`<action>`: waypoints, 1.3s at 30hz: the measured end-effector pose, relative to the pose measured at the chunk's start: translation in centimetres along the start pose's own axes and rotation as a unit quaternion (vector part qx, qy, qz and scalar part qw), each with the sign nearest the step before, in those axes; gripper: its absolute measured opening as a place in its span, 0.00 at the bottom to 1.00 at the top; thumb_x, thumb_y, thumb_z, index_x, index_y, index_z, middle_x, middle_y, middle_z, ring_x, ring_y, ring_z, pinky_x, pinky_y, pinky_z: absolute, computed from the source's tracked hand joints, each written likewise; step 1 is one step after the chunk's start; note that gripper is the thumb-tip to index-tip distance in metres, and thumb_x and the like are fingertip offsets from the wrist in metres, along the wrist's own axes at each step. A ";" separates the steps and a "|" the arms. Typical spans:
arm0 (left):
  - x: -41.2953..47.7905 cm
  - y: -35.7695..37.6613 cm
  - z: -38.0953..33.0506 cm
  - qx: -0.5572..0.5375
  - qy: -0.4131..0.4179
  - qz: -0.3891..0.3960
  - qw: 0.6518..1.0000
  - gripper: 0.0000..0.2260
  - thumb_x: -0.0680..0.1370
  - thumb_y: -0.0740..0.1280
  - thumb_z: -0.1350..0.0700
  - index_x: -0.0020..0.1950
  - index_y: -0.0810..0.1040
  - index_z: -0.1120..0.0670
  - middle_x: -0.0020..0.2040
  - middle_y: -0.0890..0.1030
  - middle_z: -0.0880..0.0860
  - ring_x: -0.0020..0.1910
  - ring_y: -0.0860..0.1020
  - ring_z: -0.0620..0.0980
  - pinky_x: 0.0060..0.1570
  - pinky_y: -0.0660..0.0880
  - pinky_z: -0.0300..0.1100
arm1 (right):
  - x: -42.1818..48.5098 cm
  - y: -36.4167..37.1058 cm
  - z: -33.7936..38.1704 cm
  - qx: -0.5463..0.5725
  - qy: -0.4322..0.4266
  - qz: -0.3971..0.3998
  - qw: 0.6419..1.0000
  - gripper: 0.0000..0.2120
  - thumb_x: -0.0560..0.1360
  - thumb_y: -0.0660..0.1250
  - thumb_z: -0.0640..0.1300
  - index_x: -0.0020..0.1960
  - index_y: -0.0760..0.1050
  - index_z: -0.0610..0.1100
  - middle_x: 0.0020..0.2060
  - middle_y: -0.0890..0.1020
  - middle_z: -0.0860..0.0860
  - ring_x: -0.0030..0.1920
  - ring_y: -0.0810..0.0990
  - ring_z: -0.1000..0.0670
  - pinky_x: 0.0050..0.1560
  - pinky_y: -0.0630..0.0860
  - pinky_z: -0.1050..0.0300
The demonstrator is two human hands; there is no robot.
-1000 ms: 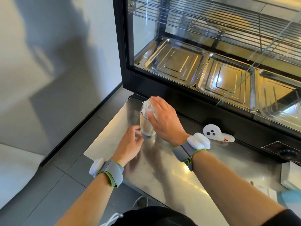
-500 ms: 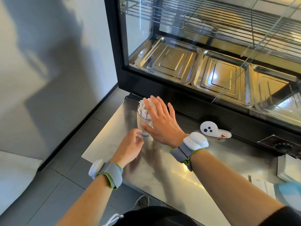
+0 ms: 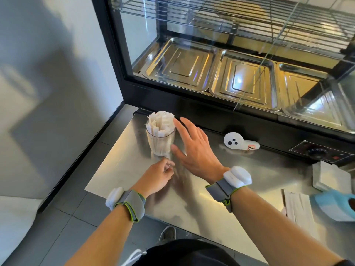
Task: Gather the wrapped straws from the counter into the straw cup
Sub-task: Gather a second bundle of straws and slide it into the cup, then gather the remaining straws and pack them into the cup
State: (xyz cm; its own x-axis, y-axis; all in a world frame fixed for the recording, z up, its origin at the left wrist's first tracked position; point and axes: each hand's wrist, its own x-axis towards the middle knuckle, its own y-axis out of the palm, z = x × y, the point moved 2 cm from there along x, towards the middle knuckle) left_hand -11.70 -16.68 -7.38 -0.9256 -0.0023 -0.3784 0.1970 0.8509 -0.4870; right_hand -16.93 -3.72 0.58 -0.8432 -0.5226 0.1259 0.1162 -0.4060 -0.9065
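Clear straw cup (image 3: 161, 140) upright on the steel counter (image 3: 194, 204), packed with wrapped straws (image 3: 161, 122) poking above the rim; right hand (image 3: 194, 148) flat, fingers spread, holding nothing — index tip beside the straw tops, thumb tip just beside the cup's lower wall; left hand (image 3: 156, 176) loosely curled just below the cup base, fingertips near it, contact unclear; more wrapped straws (image 3: 298, 206) lie well to the right of the fingers.

The blue object (image 3: 334, 205) at the right edge is cut off, partly covering white packets (image 3: 296, 205).
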 end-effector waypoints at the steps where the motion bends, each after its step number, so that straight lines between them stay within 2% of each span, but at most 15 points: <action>1: 0.1 0.3 -0.2 0.004 0.002 0.004 1.000 0.08 0.76 0.60 0.58 0.53 0.75 0.51 0.49 0.82 0.55 0.45 0.82 0.52 0.53 0.74 0.44 | -0.8 0.1 -0.9 0.013 0.032 0.003 0.999 0.32 0.80 0.60 0.52 0.79 0.52 0.47 0.77 0.59 0.47 0.76 0.57 0.46 0.76 0.54 0.46; 2: 0.2 0.5 -0.4 0.010 0.003 0.012 1.000 0.09 0.76 0.60 0.58 0.55 0.74 0.53 0.49 0.82 0.55 0.47 0.81 0.54 0.54 0.74 0.44 | -1.7 0.2 -1.9 0.028 0.071 0.006 0.997 0.32 0.80 0.61 0.52 0.79 0.53 0.46 0.76 0.60 0.47 0.76 0.57 0.46 0.76 0.54 0.46; 5: 0.5 1.8 -1.5 0.015 0.009 0.037 0.999 0.10 0.77 0.59 0.59 0.57 0.73 0.54 0.47 0.81 0.54 0.46 0.81 0.58 0.41 0.74 0.33 | -5.1 0.6 -5.4 0.050 0.189 0.011 0.981 0.32 0.79 0.62 0.51 0.79 0.53 0.45 0.75 0.61 0.47 0.75 0.60 0.45 0.74 0.58 0.47; 6: 0.6 2.1 -1.9 0.019 0.014 0.040 0.999 0.10 0.77 0.59 0.60 0.58 0.73 0.54 0.47 0.81 0.55 0.46 0.81 0.59 0.41 0.74 0.34 | -6.2 0.8 -6.4 0.055 0.219 0.018 0.974 0.32 0.79 0.62 0.50 0.79 0.52 0.46 0.75 0.61 0.46 0.74 0.61 0.43 0.73 0.59 0.46; 10: 1.0 3.7 -3.7 0.045 0.036 0.048 0.997 0.11 0.77 0.60 0.62 0.58 0.74 0.58 0.52 0.81 0.60 0.50 0.80 0.58 0.57 0.74 0.48 | -9.6 0.8 -9.2 0.059 0.306 0.032 0.950 0.33 0.79 0.61 0.51 0.79 0.51 0.47 0.73 0.64 0.42 0.71 0.64 0.39 0.71 0.62 0.45; 14: 1.4 5.7 -5.0 0.068 0.058 0.070 0.994 0.11 0.77 0.61 0.62 0.58 0.75 0.59 0.52 0.81 0.60 0.52 0.79 0.58 0.57 0.73 0.47 | -12.5 0.2 -10.7 0.070 0.363 0.016 0.929 0.31 0.79 0.61 0.49 0.78 0.53 0.45 0.71 0.65 0.41 0.70 0.66 0.38 0.69 0.64 0.45; 18: 1.8 6.8 -5.8 0.083 0.075 0.069 0.991 0.11 0.77 0.61 0.60 0.59 0.74 0.57 0.53 0.81 0.57 0.54 0.78 0.54 0.55 0.69 0.40 | -14.6 -0.5 -11.3 0.078 0.403 0.003 0.912 0.30 0.80 0.60 0.48 0.78 0.52 0.45 0.70 0.67 0.41 0.69 0.68 0.39 0.69 0.66 0.43; 23: 1.7 9.7 -7.0 0.099 0.096 0.108 0.985 0.12 0.78 0.62 0.57 0.60 0.74 0.55 0.56 0.80 0.54 0.56 0.78 0.52 0.53 0.67 0.36 | -18.5 -1.9 -13.2 0.057 0.477 -0.021 0.877 0.32 0.78 0.63 0.45 0.78 0.53 0.45 0.70 0.67 0.40 0.68 0.69 0.38 0.68 0.67 0.43; 26: 1.8 10.4 -7.2 0.099 0.100 0.112 0.984 0.12 0.77 0.63 0.57 0.61 0.73 0.55 0.58 0.79 0.55 0.56 0.77 0.51 0.54 0.67 0.35 | -19.6 -2.2 -13.6 0.074 0.485 -0.022 0.871 0.34 0.77 0.64 0.43 0.78 0.52 0.42 0.71 0.65 0.37 0.70 0.66 0.37 0.67 0.68 0.45; 31: 1.8 12.3 -8.5 0.109 0.121 0.133 0.978 0.14 0.78 0.63 0.54 0.62 0.72 0.56 0.60 0.77 0.56 0.53 0.75 0.48 0.54 0.65 0.32 | -21.8 -2.3 -14.4 0.071 0.507 -0.056 0.857 0.32 0.78 0.64 0.44 0.78 0.55 0.42 0.69 0.68 0.37 0.67 0.70 0.36 0.65 0.70 0.43; 35: 1.7 13.7 -9.5 0.123 0.129 0.147 0.973 0.15 0.78 0.62 0.52 0.63 0.71 0.55 0.62 0.76 0.55 0.53 0.74 0.47 0.55 0.65 0.35 | -23.6 -2.8 -15.2 0.020 0.526 -0.091 0.845 0.29 0.78 0.62 0.48 0.77 0.58 0.43 0.67 0.71 0.40 0.66 0.70 0.38 0.66 0.68 0.45; 39: 1.4 15.2 -10.3 0.134 0.140 0.162 0.968 0.16 0.78 0.62 0.52 0.64 0.71 0.56 0.63 0.76 0.56 0.58 0.75 0.51 0.58 0.66 0.37 | -25.6 -3.5 -16.7 0.008 0.552 -0.057 0.832 0.35 0.76 0.66 0.49 0.77 0.55 0.44 0.71 0.66 0.40 0.70 0.65 0.39 0.70 0.63 0.45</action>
State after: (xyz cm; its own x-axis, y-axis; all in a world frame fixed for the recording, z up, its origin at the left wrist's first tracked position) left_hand -13.28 1.68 -7.22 -0.8452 0.4158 -0.3359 0.5334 0.6156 -0.5801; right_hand -4.52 23.53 -6.21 -0.8159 0.5238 -0.2447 0.0019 -0.4209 -0.9071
